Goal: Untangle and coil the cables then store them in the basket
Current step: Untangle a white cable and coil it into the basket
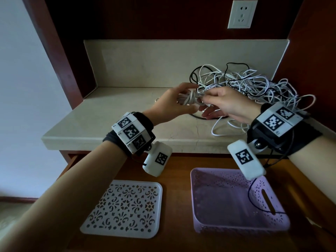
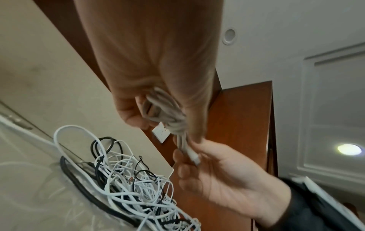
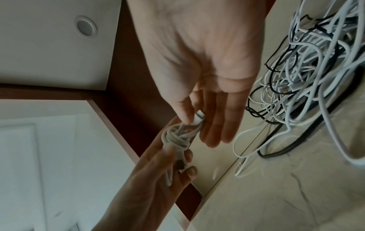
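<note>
Head view first: both hands meet above the pale stone bench, working one small bundle of off-white cable. The left hand has its fingers curled round the coiled loops, thumb on one side and the rest on the other, so the bundle sits gripped in the palm. The right hand pinches the white plug end between thumb and forefinger, just beside the wrapped middle of the coil, while its other fingers stretch out straight and idle.

From the right wrist view the loops already look bound by several turns round their waist, so I'd judge this cable is at the very end of coiling: the tail is being tucked or pulled snug. Whether the plug has actually passed through a loop I cannot tell.

Behind the hands, towards the right of the bench, lies the big tangle of white and black cables, hardly sorted by the look of it. The lilac perforated plastic basket stands on the brown wooden surface below the bench with no coil visible in it, and a white patterned lid lies to its left.

Next, I reckon, the tail needs securing without loosening the wraps. Then the bundle goes down into the basket, right below the right wrist.
</note>
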### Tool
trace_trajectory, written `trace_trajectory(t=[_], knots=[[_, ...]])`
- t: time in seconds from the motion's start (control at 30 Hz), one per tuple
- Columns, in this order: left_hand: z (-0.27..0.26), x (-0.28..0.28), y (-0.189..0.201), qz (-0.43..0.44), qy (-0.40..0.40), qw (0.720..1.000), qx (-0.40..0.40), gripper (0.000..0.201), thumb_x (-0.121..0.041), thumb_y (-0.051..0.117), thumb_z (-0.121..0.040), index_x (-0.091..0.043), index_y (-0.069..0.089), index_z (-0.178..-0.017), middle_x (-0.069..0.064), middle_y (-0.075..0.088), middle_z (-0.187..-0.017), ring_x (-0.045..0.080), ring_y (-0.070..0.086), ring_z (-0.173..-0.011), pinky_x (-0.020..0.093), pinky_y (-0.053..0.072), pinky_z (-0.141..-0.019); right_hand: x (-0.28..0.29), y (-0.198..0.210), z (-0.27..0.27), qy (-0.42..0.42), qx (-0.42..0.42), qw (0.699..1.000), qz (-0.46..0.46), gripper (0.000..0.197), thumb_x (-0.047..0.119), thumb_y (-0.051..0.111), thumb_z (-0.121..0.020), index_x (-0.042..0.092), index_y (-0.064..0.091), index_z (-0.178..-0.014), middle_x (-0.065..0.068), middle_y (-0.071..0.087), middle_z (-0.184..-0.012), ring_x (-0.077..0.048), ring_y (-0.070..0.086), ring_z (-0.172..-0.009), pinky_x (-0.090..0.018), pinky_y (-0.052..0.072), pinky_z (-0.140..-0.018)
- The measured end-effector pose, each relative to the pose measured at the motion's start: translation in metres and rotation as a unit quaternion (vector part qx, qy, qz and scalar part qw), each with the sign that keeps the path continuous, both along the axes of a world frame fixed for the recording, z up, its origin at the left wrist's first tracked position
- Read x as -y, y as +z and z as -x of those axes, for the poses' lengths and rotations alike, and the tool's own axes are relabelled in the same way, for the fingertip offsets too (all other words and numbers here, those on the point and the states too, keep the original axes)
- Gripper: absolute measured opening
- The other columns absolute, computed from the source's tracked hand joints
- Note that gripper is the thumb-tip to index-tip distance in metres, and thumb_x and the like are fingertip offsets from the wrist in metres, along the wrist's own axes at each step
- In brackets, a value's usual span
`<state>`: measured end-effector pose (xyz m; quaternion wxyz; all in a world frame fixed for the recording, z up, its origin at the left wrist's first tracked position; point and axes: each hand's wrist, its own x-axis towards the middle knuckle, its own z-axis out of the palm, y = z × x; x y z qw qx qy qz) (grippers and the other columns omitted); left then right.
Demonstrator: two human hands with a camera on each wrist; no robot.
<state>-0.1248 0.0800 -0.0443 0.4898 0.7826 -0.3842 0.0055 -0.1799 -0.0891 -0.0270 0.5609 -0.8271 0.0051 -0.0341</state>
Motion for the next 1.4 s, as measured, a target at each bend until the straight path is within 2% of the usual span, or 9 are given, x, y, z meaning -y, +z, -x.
trace_trajectory(t=[0.2, 0.3, 0.4, 0.63, 0.73, 0.9, 1.03, 1.27, 1.4], knots=[[0.004, -0.015, 0.000, 0.098, -0.059, 0.962, -0.247, 0.028, -0.019, 0.047, -0.097, -0.008, 0.053, -0.122, 0.003, 0.060, -0.104, 0.012, 0.058, -0.091, 0.024, 0.054, -0.074, 0.005, -0.007, 0.002, -0.029, 0.035, 0.998, -0.041, 0.017, 0.007, 0.053, -0.093, 0.003, 0.060, -0.108, -0.008, 0.066, -0.079, -0.011, 0.065, -0.053, -0.022, 0.057, -0.057], [0.003, -0.022, 0.000, 0.097, -0.049, 0.962, -0.252, 0.015, -0.008, 0.050, -0.095, -0.010, 0.061, -0.105, 0.002, 0.063, -0.093, 0.013, 0.062, -0.086, 0.028, 0.054, -0.083, 0.003, -0.006, 0.004, -0.039, 0.043, 0.995, -0.078, 0.011, 0.007, 0.053, -0.093, 0.005, 0.060, -0.102, -0.009, 0.065, -0.079, -0.011, 0.064, -0.052, -0.022, 0.056, -0.057], [0.003, -0.023, -0.003, 0.099, -0.008, 0.967, -0.235, 0.015, -0.003, 0.053, -0.093, 0.000, 0.061, -0.105, 0.007, 0.062, -0.085, 0.011, 0.064, -0.072, 0.026, 0.057, -0.075, 0.000, -0.004, 0.004, -0.040, 0.041, 0.996, -0.061, 0.015, 0.009, 0.055, -0.093, 0.003, 0.060, -0.106, -0.007, 0.065, -0.079, -0.011, 0.065, -0.055, -0.023, 0.055, -0.059], [0.005, -0.017, -0.003, 0.162, 0.098, 0.959, -0.212, 0.015, -0.010, 0.057, -0.092, -0.006, 0.064, -0.080, 0.001, 0.064, -0.067, 0.006, 0.060, -0.048, 0.020, 0.055, -0.054, -0.015, 0.009, 0.001, -0.049, 0.123, 0.986, 0.100, 0.030, 0.014, 0.052, -0.090, 0.021, 0.056, -0.119, 0.003, 0.054, -0.118, -0.010, 0.052, -0.102, -0.023, 0.043, -0.084], [0.007, -0.016, -0.002, 0.164, 0.078, 0.963, -0.200, 0.016, -0.012, 0.056, -0.093, -0.007, 0.065, -0.080, 0.001, 0.065, -0.067, 0.006, 0.062, -0.051, 0.019, 0.054, -0.054, -0.026, 0.014, -0.001, -0.022, 0.170, 0.971, 0.165, 0.026, 0.021, 0.060, -0.090, 0.015, 0.063, -0.115, 0.003, 0.062, -0.101, 0.000, 0.056, -0.084, -0.008, 0.040, -0.072], [0.010, -0.020, -0.003, 0.206, 0.022, 0.956, -0.207, 0.015, -0.010, 0.053, -0.094, -0.007, 0.063, -0.083, -0.003, 0.066, -0.062, 0.007, 0.064, -0.055, 0.018, 0.052, -0.056, -0.030, 0.013, -0.003, -0.018, 0.159, 0.982, 0.096, 0.014, 0.014, 0.063, -0.088, 0.008, 0.068, -0.100, 0.007, 0.058, -0.067, 0.008, 0.052, -0.048, -0.007, 0.041, -0.053], [0.012, -0.024, -0.006, 0.258, -0.024, 0.931, -0.257, 0.022, -0.008, 0.042, -0.098, -0.006, 0.061, -0.088, -0.004, 0.066, -0.060, 0.003, 0.062, -0.055, 0.016, 0.053, -0.057, -0.032, 0.017, 0.000, 0.015, 0.128, 0.990, 0.053, 0.013, 0.009, 0.063, -0.087, 0.008, 0.066, -0.099, 0.000, 0.060, -0.069, -0.001, 0.051, -0.045, -0.014, 0.045, -0.049], [0.013, -0.020, -0.005, 0.227, -0.011, 0.942, -0.247, 0.024, -0.004, 0.040, -0.099, -0.005, 0.061, -0.088, -0.004, 0.064, -0.056, 0.004, 0.062, -0.053, 0.017, 0.054, -0.058, -0.037, 0.019, -0.003, -0.012, 0.128, 0.969, 0.213, 0.013, 0.014, 0.055, -0.092, 0.011, 0.068, -0.090, -0.008, 0.059, -0.076, -0.009, 0.048, -0.059, -0.019, 0.038, -0.055], [0.014, -0.021, 0.001, 0.198, -0.006, 0.946, -0.255, 0.020, -0.006, 0.045, -0.097, -0.007, 0.060, -0.085, -0.005, 0.064, -0.056, 0.004, 0.062, -0.052, 0.017, 0.054, -0.056, -0.037, 0.017, 0.000, 0.042, 0.103, 0.989, 0.101, 0.024, 0.008, 0.051, -0.094, 0.015, 0.062, -0.074, 0.000, 0.055, -0.067, -0.001, 0.048, -0.052, -0.015, 0.039, -0.050]])
